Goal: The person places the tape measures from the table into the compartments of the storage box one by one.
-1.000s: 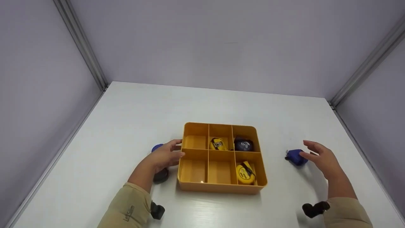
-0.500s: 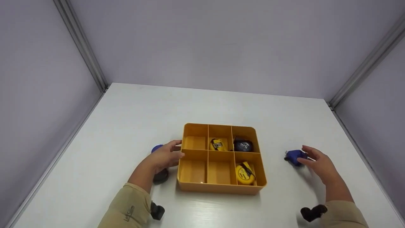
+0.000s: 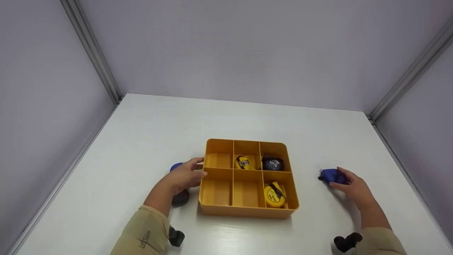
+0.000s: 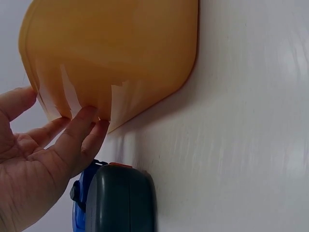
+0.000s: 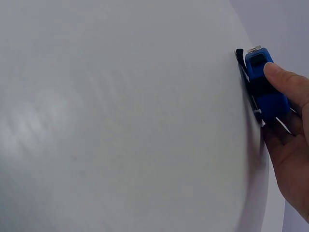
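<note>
Closing on a blue tape measure [image 3: 332,176] at the right of the white tabletop [image 3: 148,127], well apart from the orange divided tray [image 3: 247,212], with the right hand [image 3: 354,189] curled round the case and a fingertip [image 5: 276,73] laid on its upper face in the right wrist view. Steadying the tray's left wall with the left hand [image 3: 184,175], fingers [image 4: 79,133] straight and pressed flat against the plastic, holding nothing. Lying just beside that hand on the tabletop: a dark tape measure [image 4: 120,200] with a blue one [image 3: 176,166] behind it. Sitting already in the tray: a yellow tape measure [image 3: 243,162] in the back middle compartment, a black tape measure [image 3: 272,164] in the back right, a second yellow tape measure [image 3: 274,195] in the front right; both left compartments and the front middle bare. Worth seating the grip squarely across the blue case's flat sides before lifting, thumb opposing fingers, clear of the black strap at its front end, while keeping the left hand firm on the tray wall against sliding.
</note>
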